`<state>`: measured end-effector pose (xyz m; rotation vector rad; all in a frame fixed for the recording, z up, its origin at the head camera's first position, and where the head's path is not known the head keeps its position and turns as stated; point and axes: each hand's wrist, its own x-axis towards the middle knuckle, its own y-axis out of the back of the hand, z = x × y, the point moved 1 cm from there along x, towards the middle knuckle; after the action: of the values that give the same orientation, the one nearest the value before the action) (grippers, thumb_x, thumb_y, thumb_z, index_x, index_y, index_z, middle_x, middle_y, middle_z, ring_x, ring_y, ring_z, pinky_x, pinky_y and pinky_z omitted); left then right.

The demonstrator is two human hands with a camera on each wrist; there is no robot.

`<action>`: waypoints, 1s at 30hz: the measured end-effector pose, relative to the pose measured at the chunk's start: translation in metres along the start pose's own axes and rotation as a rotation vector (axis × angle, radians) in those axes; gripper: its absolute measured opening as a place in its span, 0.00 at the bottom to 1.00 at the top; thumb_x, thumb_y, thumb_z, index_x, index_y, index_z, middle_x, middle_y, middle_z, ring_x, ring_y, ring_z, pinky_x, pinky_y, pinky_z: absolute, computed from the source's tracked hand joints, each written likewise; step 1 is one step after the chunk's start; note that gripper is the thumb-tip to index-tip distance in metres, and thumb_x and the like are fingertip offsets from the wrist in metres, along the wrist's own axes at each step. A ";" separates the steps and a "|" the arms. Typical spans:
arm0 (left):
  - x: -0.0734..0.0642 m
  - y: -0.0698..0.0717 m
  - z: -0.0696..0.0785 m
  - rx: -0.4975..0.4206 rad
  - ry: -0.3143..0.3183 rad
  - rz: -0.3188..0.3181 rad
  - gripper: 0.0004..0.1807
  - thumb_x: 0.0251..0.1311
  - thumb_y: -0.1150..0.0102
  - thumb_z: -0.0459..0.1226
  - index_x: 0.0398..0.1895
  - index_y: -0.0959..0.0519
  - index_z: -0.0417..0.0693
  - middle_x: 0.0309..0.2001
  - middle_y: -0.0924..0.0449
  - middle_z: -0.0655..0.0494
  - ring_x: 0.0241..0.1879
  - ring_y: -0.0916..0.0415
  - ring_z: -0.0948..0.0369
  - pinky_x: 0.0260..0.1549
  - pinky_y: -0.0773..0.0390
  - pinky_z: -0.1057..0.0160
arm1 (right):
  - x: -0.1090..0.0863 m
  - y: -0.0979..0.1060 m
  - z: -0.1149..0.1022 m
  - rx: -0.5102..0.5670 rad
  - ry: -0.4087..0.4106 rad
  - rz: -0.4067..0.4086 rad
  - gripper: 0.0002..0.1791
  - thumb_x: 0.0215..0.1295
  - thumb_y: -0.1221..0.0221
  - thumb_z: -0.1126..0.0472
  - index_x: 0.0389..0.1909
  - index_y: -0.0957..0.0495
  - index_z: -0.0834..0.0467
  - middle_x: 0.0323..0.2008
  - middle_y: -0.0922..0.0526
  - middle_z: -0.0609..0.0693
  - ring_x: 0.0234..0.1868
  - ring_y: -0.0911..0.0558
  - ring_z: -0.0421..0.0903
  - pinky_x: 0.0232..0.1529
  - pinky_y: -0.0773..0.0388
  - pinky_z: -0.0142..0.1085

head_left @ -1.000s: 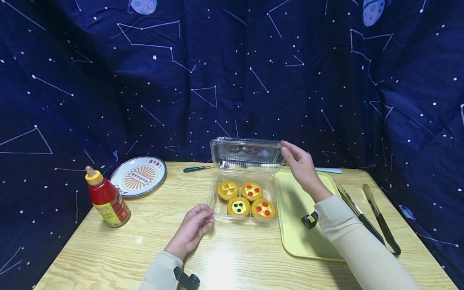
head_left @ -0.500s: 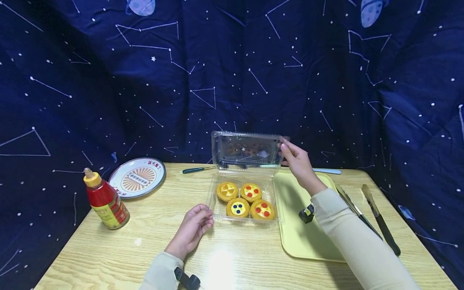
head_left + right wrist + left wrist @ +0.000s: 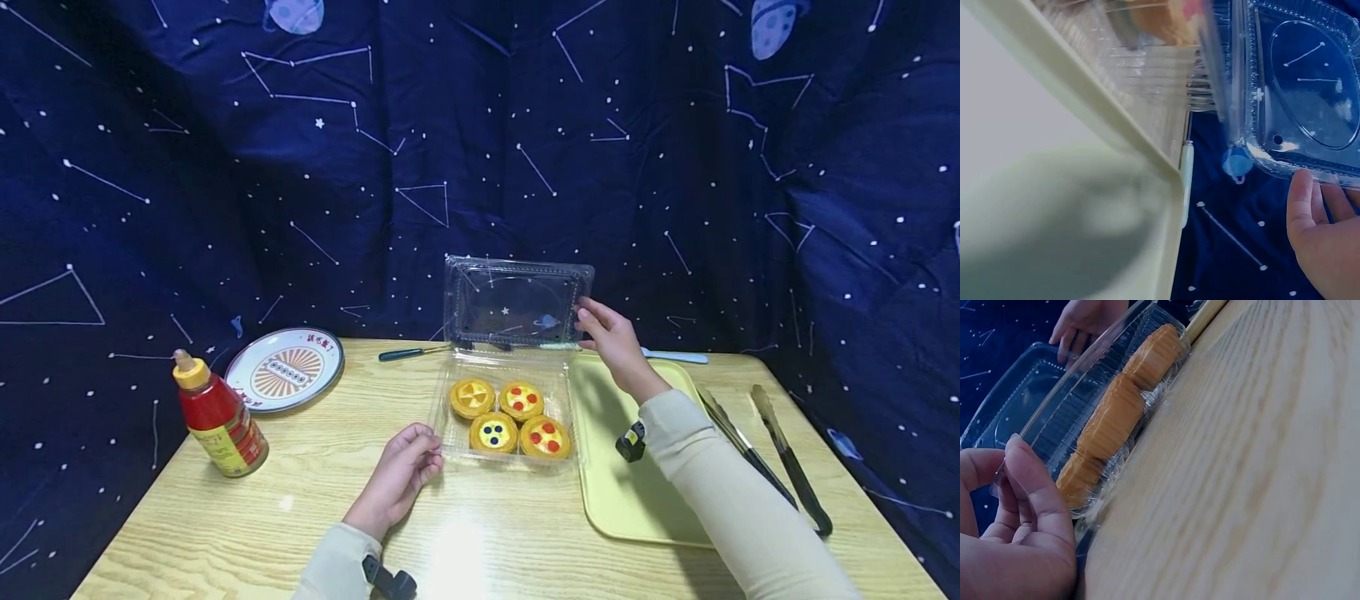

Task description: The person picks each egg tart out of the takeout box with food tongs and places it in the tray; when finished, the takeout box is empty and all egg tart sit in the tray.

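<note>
Nearest, the left hand (image 3: 403, 468) has its grip clamped on the near left corner of the clear box (image 3: 560, 392), thumb against fingers on the thin rim. The box sits on the tabletop (image 3: 300, 517), just beside the yellow tray (image 3: 615, 508). That pinch should anchor the base well; a light downward press would suit better than a squeeze, since such plastic probably flexes. Inside, four tarts (image 3: 493, 432) lie loose, so a jerk could slide them. Farther off, the right hand (image 3: 615, 343) has its grip clamped on the right edge of the lid (image 3: 517, 298), which stands up behind the base. Holding one side only may twist the lid, so slow, even turning about the hinge seems best.
</note>
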<state>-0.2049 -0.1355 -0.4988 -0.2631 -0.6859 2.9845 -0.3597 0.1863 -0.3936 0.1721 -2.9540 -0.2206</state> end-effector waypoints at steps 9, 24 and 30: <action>-0.001 0.000 -0.003 0.019 -0.015 -0.017 0.05 0.62 0.44 0.30 0.34 0.30 0.46 0.31 0.27 0.55 0.27 0.26 0.65 0.25 0.25 0.74 | 0.002 0.003 0.021 -0.074 -0.088 -0.012 0.31 0.78 0.51 0.52 0.75 0.43 0.57 0.69 0.33 0.58 0.64 0.30 0.60 0.58 0.28 0.51; 0.000 0.003 -0.003 0.011 -0.004 -0.020 0.05 0.63 0.43 0.30 0.35 0.30 0.46 0.31 0.28 0.55 0.27 0.26 0.65 0.25 0.25 0.73 | 0.001 0.000 0.040 -0.083 -0.148 -0.075 0.34 0.77 0.50 0.53 0.77 0.51 0.58 0.70 0.37 0.64 0.64 0.31 0.65 0.60 0.32 0.59; 0.000 0.002 -0.003 -0.009 -0.007 -0.017 0.05 0.63 0.44 0.29 0.34 0.30 0.45 0.30 0.27 0.54 0.27 0.26 0.65 0.24 0.26 0.74 | -0.001 0.000 0.039 -0.098 -0.124 -0.081 0.35 0.77 0.50 0.52 0.77 0.50 0.58 0.68 0.35 0.66 0.63 0.31 0.66 0.57 0.28 0.56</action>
<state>-0.2046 -0.1365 -0.5022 -0.2463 -0.6988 2.9678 -0.3658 0.1920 -0.4320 0.2748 -3.0535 -0.3998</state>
